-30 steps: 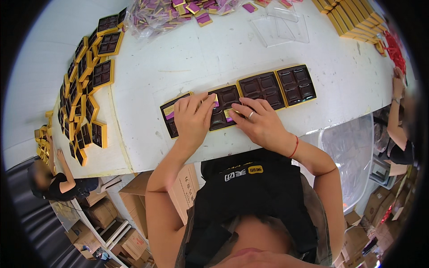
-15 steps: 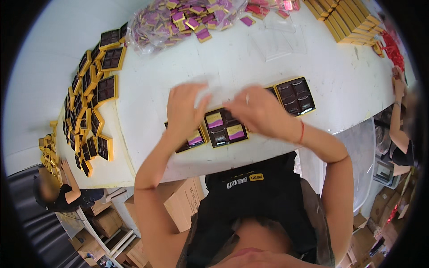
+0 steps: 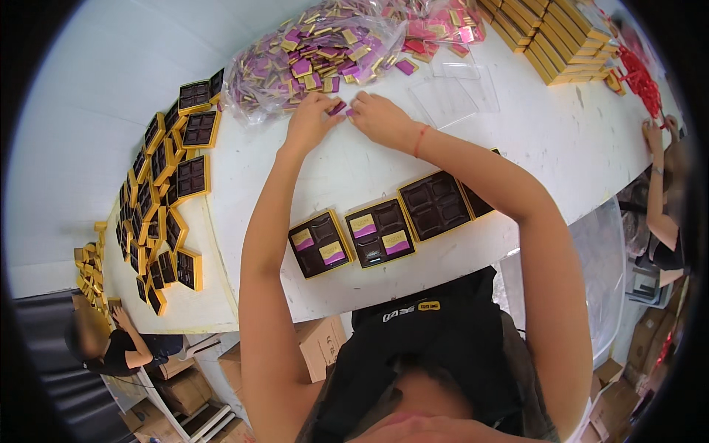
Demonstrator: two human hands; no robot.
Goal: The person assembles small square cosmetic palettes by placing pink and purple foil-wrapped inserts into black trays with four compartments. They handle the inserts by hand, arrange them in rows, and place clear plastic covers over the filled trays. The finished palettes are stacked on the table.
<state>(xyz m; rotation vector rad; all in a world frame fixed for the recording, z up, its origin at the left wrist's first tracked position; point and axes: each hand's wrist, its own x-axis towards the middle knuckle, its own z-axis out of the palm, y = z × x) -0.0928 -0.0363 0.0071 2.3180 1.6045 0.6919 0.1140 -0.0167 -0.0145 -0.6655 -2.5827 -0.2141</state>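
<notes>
A small purple packet [image 3: 338, 108] sits pinched between the two hands at the near edge of the pile [image 3: 317, 55], far across the white desk [image 3: 517, 125]. It is flat and square, purple with a hint of gold, and mostly hidden by fingertips. The left hand [image 3: 310, 122] has its grip closed on the packet from the left; the right hand [image 3: 375, 118] meets it from the right, fingers bent down at the same spot, though whether it grasps the packet or only touches it I cannot tell. A red band circles the right wrist.

The pile is a heap of like packets, purple and gold, spilling from a clear bag [image 3: 255, 81]; pinker ones [image 3: 432, 29] lie just beside it to the right. Clear plastic lids [image 3: 450, 96] rest near the right hand.

Near the desk's front edge, under the outstretched forearms, stands a row of gold-rimmed dark trays [image 3: 436, 205]. The two left ones [image 3: 321, 242] each hold two packets; the next is bare and the right forearm covers part of the last. More trays [image 3: 177, 184] crowd the desk's left end, and gold boxes [image 3: 546, 37] are stacked at the far right. Another person [image 3: 111, 343] sits low on the left, and another's arm [image 3: 661, 184] shows at the right rim.
</notes>
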